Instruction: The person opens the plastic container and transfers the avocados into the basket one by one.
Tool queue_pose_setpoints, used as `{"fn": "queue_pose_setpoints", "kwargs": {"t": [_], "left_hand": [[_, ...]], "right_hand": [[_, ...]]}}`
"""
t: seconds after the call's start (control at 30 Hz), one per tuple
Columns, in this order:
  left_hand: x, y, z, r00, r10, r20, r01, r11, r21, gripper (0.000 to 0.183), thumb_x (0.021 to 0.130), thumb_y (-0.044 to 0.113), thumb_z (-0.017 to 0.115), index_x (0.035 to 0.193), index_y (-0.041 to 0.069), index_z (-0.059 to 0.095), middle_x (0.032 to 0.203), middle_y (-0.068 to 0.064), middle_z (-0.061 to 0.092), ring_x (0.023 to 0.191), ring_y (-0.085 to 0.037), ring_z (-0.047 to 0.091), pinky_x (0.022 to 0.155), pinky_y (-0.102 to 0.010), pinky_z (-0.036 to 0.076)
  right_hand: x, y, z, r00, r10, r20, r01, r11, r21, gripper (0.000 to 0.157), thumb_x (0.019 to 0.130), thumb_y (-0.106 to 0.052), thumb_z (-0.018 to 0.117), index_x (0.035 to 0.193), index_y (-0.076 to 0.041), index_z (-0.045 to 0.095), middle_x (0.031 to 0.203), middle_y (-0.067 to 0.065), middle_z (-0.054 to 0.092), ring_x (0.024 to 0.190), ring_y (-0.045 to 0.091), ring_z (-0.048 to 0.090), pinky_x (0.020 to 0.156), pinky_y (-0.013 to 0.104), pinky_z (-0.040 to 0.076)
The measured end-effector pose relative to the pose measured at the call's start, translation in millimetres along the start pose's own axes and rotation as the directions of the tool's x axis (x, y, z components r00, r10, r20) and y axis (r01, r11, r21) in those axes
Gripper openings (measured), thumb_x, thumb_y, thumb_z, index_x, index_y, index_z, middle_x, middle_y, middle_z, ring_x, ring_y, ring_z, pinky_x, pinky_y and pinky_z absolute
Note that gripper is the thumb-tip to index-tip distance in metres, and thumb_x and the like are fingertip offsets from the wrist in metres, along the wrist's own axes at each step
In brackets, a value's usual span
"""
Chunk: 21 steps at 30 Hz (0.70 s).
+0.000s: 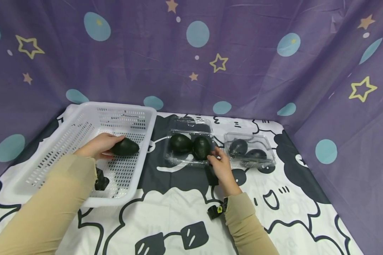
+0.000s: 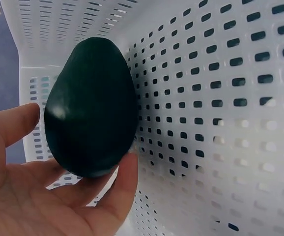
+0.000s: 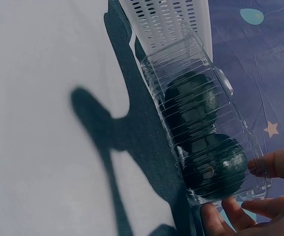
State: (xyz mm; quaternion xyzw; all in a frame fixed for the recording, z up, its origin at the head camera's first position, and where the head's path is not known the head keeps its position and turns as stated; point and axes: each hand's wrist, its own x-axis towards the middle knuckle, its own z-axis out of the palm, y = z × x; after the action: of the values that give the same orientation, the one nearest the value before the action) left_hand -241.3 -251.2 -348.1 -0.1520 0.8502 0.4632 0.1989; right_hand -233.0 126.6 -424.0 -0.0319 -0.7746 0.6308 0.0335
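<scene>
Inside the white basket (image 1: 92, 203), my left hand (image 1: 103, 144) grips a dark green avocado (image 1: 126, 147). The left wrist view has the avocado (image 2: 90, 108) resting in the fingers near the perforated wall, its narrow end away from the palm. My right hand (image 1: 221, 165) holds the right end of a clear plastic container (image 1: 172, 160), thumb on the rim and fingers along the side. Two avocados, one on the left (image 1: 180, 143) and one on the right (image 1: 201, 147), sit in it. The container's hinged lid (image 1: 191, 124) stands open at the back.
Right of my right hand is a second clear plastic container (image 1: 268, 141), with two dark avocados (image 1: 238, 146) inside, apparently closed. A cartoon-print cloth (image 1: 175, 209) covers the table. Purple curtains (image 1: 191, 85) hang behind and at the sides.
</scene>
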Motion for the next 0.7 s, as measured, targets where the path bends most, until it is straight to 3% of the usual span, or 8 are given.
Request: {"fn": "queue_pose_setpoints", "kwargs": {"t": [0.2,0.4,0.5,0.6,0.7], "left_hand": [[-2.1,1.9,-1.0,0.999,0.013,-0.044,-0.011,0.999,0.05,0.073,0.104,0.041,0.036,0.15,-0.014,0.021,0.15,-0.033,0.029,0.124,-0.039,0.044,0.099,-0.051,0.049],[-5.4,5.8,-4.3,0.996,0.045,-0.078,-0.038,0.996,0.087,0.074,0.104,0.042,0.036,0.15,-0.013,0.022,0.153,-0.031,0.026,0.123,-0.036,0.039,0.085,-0.039,0.045],[-7.2,9.2,-6.1,0.996,0.036,-0.078,-0.03,0.996,0.083,0.075,0.105,0.043,0.035,0.152,-0.012,0.018,0.157,-0.032,0.019,0.135,-0.042,0.034,0.097,-0.047,0.045],[-8.1,12.0,-8.1,0.997,0.028,-0.075,-0.022,0.997,0.078,0.075,0.105,0.044,0.033,0.153,-0.01,0.015,0.159,-0.033,0.014,0.143,-0.047,0.025,0.113,-0.057,0.034],[-8.3,13.2,-9.5,0.997,0.035,-0.075,-0.029,0.996,0.08,0.075,0.105,0.045,0.032,0.154,-0.009,0.016,0.159,-0.033,0.013,0.145,-0.048,0.021,0.117,-0.061,0.027]], "right_hand": [[0,1,-1.0,1.0,-0.005,0.014,0.006,1.0,-0.012,0.055,0.094,-0.008,0.056,0.145,0.009,0.042,0.129,0.028,0.056,0.091,0.016,0.057,0.08,0.023,0.051],[1,0,-1.3,1.0,0.005,0.02,-0.005,1.0,-0.01,0.055,0.095,-0.009,0.056,0.146,0.008,0.041,0.13,0.028,0.055,0.093,0.016,0.057,0.082,0.025,0.052],[1,0,-1.8,1.0,0.008,0.024,-0.007,1.0,-0.017,0.056,0.095,-0.009,0.055,0.146,0.008,0.04,0.131,0.028,0.055,0.095,0.019,0.057,0.084,0.029,0.053],[0,-1,-1.9,1.0,0.006,0.024,-0.005,1.0,-0.02,0.055,0.095,-0.008,0.055,0.146,0.008,0.04,0.131,0.028,0.055,0.095,0.02,0.057,0.085,0.031,0.053],[0,-1,-1.9,1.0,0.011,0.023,-0.011,1.0,-0.018,0.055,0.095,-0.008,0.056,0.146,0.008,0.041,0.13,0.028,0.055,0.095,0.02,0.057,0.086,0.032,0.053]]}}
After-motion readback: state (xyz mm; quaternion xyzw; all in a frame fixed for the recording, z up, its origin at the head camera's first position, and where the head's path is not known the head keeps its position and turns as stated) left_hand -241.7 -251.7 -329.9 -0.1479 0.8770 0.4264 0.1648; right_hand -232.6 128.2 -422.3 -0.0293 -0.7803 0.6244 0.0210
